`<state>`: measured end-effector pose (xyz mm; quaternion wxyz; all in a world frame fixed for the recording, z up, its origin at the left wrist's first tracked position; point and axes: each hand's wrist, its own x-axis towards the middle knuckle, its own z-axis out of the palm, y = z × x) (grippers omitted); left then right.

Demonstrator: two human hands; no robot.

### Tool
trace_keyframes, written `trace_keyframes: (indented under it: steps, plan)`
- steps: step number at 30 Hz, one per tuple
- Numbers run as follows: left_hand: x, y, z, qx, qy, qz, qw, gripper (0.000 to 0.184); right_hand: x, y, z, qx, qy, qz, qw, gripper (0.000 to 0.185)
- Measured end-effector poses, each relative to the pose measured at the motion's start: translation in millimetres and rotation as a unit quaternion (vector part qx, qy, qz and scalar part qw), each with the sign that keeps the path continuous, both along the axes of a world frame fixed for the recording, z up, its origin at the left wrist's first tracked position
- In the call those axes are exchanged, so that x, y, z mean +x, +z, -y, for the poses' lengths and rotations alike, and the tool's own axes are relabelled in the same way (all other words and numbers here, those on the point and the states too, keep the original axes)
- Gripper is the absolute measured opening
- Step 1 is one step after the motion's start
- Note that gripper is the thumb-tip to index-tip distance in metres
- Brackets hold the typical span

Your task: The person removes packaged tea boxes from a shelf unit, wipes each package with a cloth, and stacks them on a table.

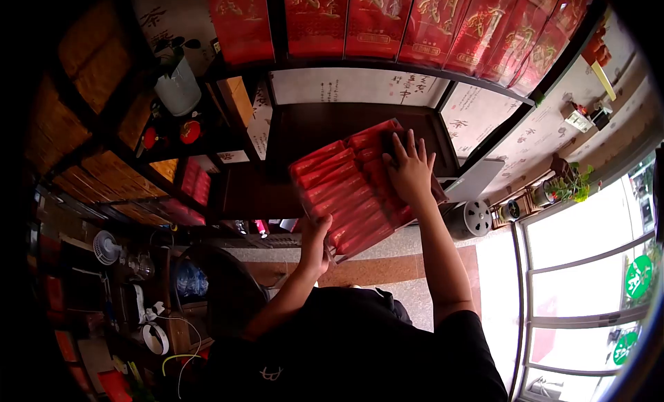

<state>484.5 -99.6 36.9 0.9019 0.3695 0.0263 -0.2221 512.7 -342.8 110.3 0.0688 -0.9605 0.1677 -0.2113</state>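
Note:
A shallow box of red packets (353, 194), laid in rows, is held tilted in front of my body. My left hand (316, 244) grips its near left edge, thumb on top and the other fingers mostly hidden beneath. On the packets at the far right side lies my right hand (412, 168), flat with its fingers spread. Clear film seems to cover part of the box. Behind it is a dark shelf board (332, 129).
Red gift bags with gold characters (377, 22) line the upper shelf. At the left are a potted plant's white pot (178, 87), a small fan (106, 248) and a dark chair (228, 284). A grey metal cylinder (472, 219) and windows (588, 229) are at the right.

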Motion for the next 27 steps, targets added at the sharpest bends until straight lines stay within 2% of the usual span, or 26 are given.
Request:
trace_keyframes:
  steps: [4, 6, 8, 10, 11, 13, 14, 15, 16, 18, 21, 22, 23, 24, 26, 27]
  plan:
    - [-1.6, -5.1, 3.7, 0.004, 0.004, 0.053, 0.999, 0.053, 45.3, 1.1, -30.3, -0.029, 0.089, 0.006, 0.996, 0.063]
    - [-0.6, -6.5, 3.7, -0.006, -0.012, 0.053, 0.998, 0.054, 53.9, 5.0, -58.1, -0.038, 0.171, -0.006, 0.984, 0.062]
    - [-4.1, -7.6, 2.2, 0.030, -0.021, 0.071, 0.997, 0.059, 43.0, 7.7, -88.6, -0.034, 0.280, 0.001, 0.959, 0.061]
    - [-3.9, -12.7, 1.1, -0.045, 0.027, -0.030, 0.998, 0.054, 22.6, 14.2, -109.9, -0.007, 0.351, -0.020, 0.936, 0.058]
    - [-1.1, -10.6, -0.4, -0.044, 0.028, -0.031, 0.998, 0.054, 12.0, 15.3, -112.8, 0.017, 0.371, -0.034, 0.928, 0.056]
    - [3.8, 8.9, -2.2, -0.145, 0.058, -0.032, 0.987, 0.063, -15.1, 20.1, -108.1, 0.060, 0.416, -0.059, 0.905, 0.052]
    - [5.2, 7.1, -6.5, -0.144, 0.059, -0.035, 0.987, 0.063, -29.0, 25.2, -100.5, 0.077, 0.443, -0.070, 0.891, 0.050]
    - [8.3, 4.0, -14.2, -0.119, 0.012, -0.016, 0.993, 0.065, -41.5, 32.4, -88.7, 0.093, 0.481, -0.083, 0.868, 0.047]
    - [9.8, 0.6, -19.0, -0.094, -0.036, 0.003, 0.995, 0.067, -49.8, 32.1, -70.6, 0.095, 0.481, -0.086, 0.868, 0.047]
    - [12.8, -3.6, -15.7, -0.083, -0.039, -0.030, 0.995, 0.066, -60.6, 29.6, -31.7, 0.110, 0.490, -0.105, 0.858, 0.046]
    - [6.6, 10.5, -11.8, -0.044, -0.033, -0.053, 0.997, 0.068, -62.1, 15.6, -0.9, 0.044, 0.251, -0.002, 0.967, 0.053]
    - [4.3, 11.3, -9.8, -0.042, -0.035, -0.055, 0.997, 0.068, -59.2, 12.3, -0.1, 0.034, 0.162, 0.040, 0.985, 0.057]
    - [2.5, 11.7, -7.3, -0.039, -0.030, -0.057, 0.997, 0.070, -56.2, 7.2, -6.0, -0.028, 0.105, 0.028, 0.994, 0.063]
    - [0.8, 11.9, -6.1, -0.035, -0.025, -0.059, 0.997, 0.072, -50.0, 6.2, -20.5, -0.043, 0.073, 0.020, 0.996, 0.064]
    - [0.0, 4.6, -4.3, -0.039, -0.021, -0.057, 0.997, 0.072, -42.3, 3.1, -49.2, -0.041, 0.074, 0.019, 0.996, 0.065]
    - [-0.4, 3.5, -4.9, -0.059, -0.044, -0.065, 0.995, 0.071, -42.5, 6.9, -67.1, -0.023, 0.114, 0.006, 0.993, 0.063]
